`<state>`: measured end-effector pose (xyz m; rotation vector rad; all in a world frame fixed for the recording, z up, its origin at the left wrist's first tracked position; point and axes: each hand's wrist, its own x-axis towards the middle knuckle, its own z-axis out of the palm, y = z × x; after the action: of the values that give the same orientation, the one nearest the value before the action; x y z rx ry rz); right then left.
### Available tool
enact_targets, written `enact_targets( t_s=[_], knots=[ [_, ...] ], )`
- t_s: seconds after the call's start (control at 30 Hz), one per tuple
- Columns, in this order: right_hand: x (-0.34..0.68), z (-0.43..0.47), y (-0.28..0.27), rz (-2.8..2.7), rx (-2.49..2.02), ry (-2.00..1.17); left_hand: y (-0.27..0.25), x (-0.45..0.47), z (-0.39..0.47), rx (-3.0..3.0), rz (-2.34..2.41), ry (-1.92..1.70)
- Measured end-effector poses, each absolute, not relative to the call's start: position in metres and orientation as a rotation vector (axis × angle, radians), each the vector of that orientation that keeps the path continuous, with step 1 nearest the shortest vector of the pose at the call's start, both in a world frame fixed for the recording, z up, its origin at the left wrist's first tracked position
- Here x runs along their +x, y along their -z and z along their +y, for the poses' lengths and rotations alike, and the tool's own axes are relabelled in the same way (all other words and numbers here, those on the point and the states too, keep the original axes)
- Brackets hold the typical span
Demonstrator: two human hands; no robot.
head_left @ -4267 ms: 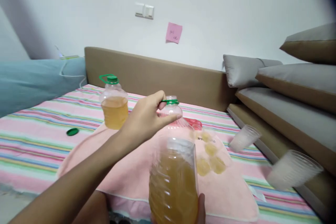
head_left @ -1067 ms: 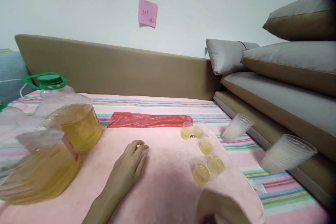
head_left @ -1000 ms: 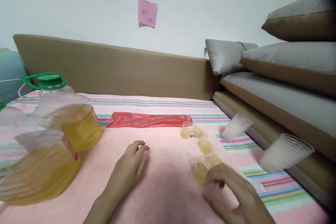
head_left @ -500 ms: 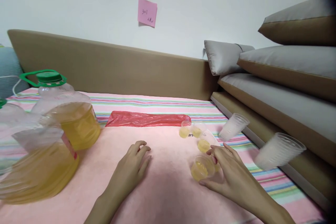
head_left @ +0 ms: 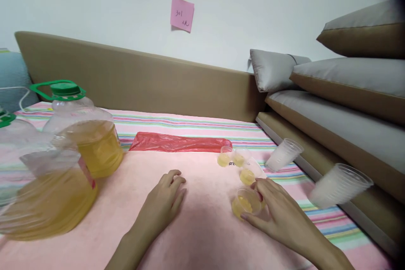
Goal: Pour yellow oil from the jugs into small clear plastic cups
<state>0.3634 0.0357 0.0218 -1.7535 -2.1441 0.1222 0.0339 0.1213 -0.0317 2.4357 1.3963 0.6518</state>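
Right hand on a small cup of yellow liquid

The right hand curls its fingers round the nearest small cup, gripping it on the pink cloth, near right. The left hand lies open and flat beside it. Two big bottles of yellow liquid stand at the left.

On a pink towel over a striped bed, the right hand cups a small clear cup of yellow liquid. The left hand lies flat. Two large oil bottles stand at left.
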Motion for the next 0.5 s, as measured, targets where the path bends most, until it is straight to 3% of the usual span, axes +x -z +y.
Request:
enact_targets(
  t_s=[0.5],
  knots=[
    [0.363, 0.047, -0.028, -2.143, -1.747, -0.135, 0.021, 0.062, 0.095, 2.460, 1.129, -0.294]
  ],
)
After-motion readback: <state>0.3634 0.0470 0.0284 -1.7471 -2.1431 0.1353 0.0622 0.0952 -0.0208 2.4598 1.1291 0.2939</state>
